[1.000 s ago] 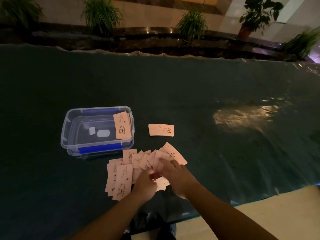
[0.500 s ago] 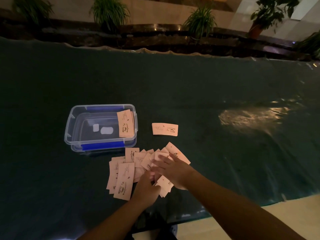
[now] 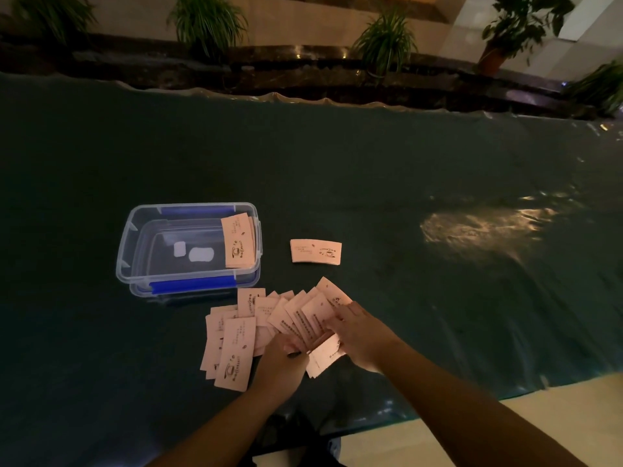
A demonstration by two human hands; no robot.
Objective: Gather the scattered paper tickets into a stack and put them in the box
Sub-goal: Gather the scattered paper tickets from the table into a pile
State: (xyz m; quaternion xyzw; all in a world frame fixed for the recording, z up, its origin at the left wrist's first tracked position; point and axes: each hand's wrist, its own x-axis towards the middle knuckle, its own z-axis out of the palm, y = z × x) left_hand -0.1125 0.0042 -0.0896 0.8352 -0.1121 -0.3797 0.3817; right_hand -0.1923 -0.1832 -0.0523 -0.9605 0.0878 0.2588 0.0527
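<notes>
Several pale pink paper tickets [image 3: 236,345] lie fanned and overlapping on the dark green table cover, just in front of a clear plastic box [image 3: 135,244] with blue clips. A small stack of tickets [image 3: 238,240] leans inside the box at its right end. Another small stack [image 3: 316,252] lies alone to the right of the box. My left hand [image 3: 281,364] and my right hand [image 3: 362,335] meet over the right side of the fan. Together they pinch a bunch of tickets [image 3: 323,357] between them.
The table cover [image 3: 404,183] stretches wide, with a bright glare patch at the right. Its near edge runs under my forearms, with pale floor [image 3: 556,399] beyond at the lower right. Potted plants [image 3: 384,38] and a dark ledge line the far side.
My hands have drawn closer together and pulled more of the fanned tickets into the bunch between them. The box and the lone stack have not moved.
</notes>
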